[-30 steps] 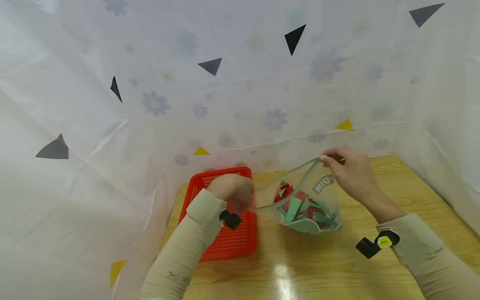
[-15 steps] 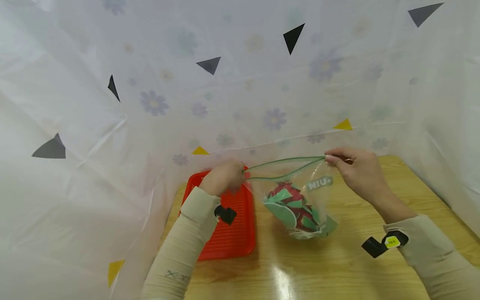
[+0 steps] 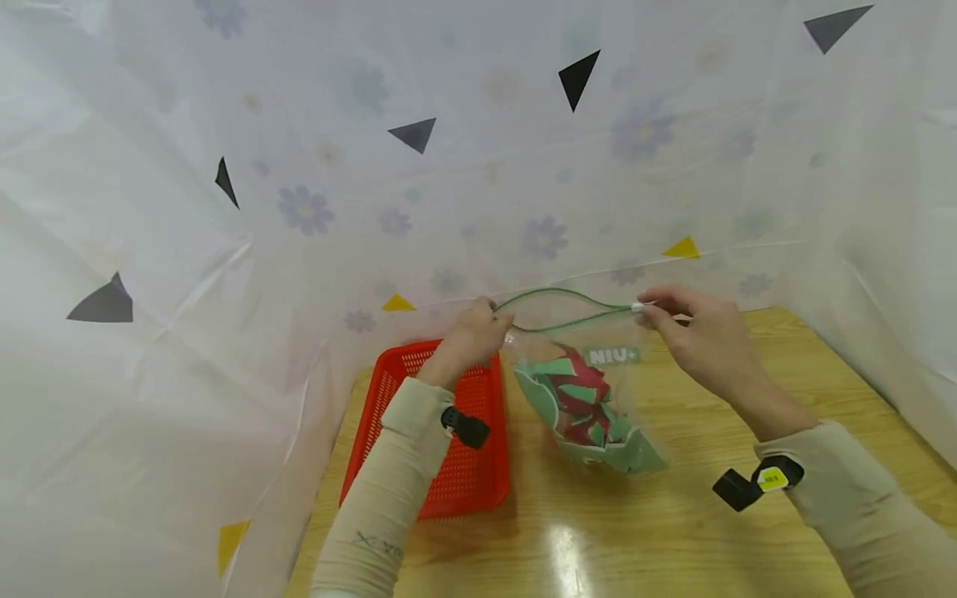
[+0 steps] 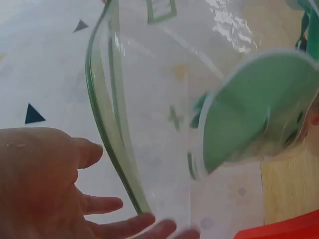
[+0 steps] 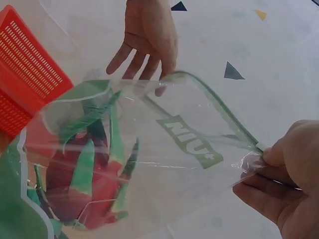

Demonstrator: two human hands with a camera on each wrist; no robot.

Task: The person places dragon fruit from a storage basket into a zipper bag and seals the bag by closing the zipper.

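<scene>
A clear zip bag [image 3: 611, 356] with a green-edged mouth and "NIU+" print hangs over the table between both hands. Inside it is a dragon fruit [image 5: 94, 191], red with green scales, at the green bottom. My right hand [image 3: 706, 345] pinches the bag's upper right corner at the white slider [image 3: 637, 307]. At the other end of the mouth is my left hand [image 3: 474, 334]. Its fingers are spread and fairly straight at the bag's edge, as the left wrist view also shows. The mouth gapes between the hands. Whether the left fingertips bear on the plastic is hard to tell.
A red perforated plastic basket [image 3: 499, 473] stands on the wooden table [image 3: 620, 540], below and left of the bag. White flowered sheeting [image 3: 478, 191] with dark and yellow triangles encloses the back and sides.
My left hand has moved up and slightly right, its fingers spreading at the mouth. The bag's mouth has widened, and the fruit now hangs more upright. My right hand keeps its pinch.
</scene>
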